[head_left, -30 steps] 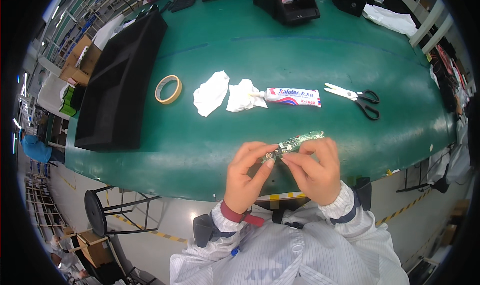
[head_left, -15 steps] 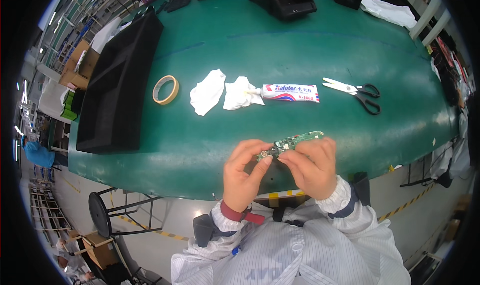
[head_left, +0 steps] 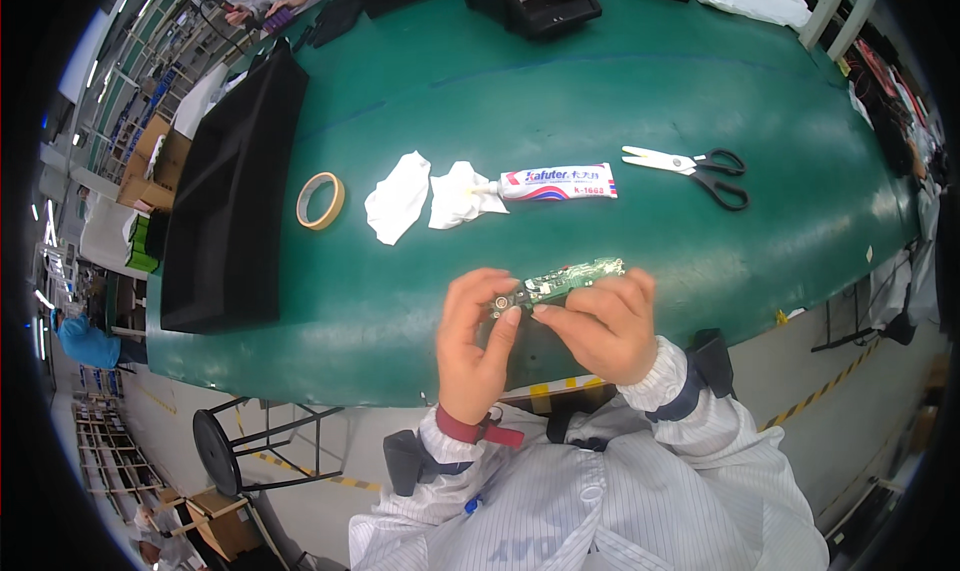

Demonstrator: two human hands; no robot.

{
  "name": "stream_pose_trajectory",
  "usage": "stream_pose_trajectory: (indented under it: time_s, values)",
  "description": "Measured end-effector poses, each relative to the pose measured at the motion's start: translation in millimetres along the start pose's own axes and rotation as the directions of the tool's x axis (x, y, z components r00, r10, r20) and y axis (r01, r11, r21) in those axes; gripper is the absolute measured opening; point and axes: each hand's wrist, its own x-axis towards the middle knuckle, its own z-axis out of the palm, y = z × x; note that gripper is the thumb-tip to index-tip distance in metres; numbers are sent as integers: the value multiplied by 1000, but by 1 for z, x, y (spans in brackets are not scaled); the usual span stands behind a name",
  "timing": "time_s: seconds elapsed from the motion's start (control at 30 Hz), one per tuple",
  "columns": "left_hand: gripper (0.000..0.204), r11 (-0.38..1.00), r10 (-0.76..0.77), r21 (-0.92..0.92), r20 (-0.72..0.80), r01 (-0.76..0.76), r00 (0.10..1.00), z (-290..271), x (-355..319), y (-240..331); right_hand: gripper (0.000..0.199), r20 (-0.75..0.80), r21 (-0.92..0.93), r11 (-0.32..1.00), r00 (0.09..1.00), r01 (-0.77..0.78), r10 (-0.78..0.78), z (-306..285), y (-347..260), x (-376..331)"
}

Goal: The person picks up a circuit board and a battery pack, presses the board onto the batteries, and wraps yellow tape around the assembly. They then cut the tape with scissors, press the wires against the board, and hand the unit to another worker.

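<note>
Above the near edge of the green table, a long green circuit board (head_left: 560, 282) is held between my two hands, its right end tilted up and away. My left hand (head_left: 472, 336) pinches the board's left end, where a small round metal part shows. My right hand (head_left: 610, 326) grips its near side with thumb and fingers, which hide part of that edge. Beyond the hands lies a white glue tube (head_left: 560, 182) with red and blue print, its nozzle resting on a crumpled white tissue (head_left: 462, 197). Another white tissue (head_left: 398, 197) is beside it.
A roll of tape (head_left: 321, 201) lies left of the tissues, near a long black compartment box (head_left: 235, 191). Scissors (head_left: 690, 168) with black handles lie on the right of the green table (head_left: 420, 101). A black bin (head_left: 540, 6) stands at the back. Another person's hands (head_left: 270, 13) show far left.
The view has turned slightly, so the tabletop things sit a little further left. Both hands still hold the circuit board, which shows slightly more of its face.
</note>
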Motion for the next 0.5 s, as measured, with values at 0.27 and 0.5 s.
stream_pose_trajectory:
  time_s: [0.27,0.5]
  values:
    - [22,976,-43,-208,105,65,994,-7,7,-5,26,-2,8,999,999,-33,33,3,0,1]
    - [21,999,34,-6,75,-34,997,-7,8,-7,26,3,17,999,999,-45,45,5,1,0]
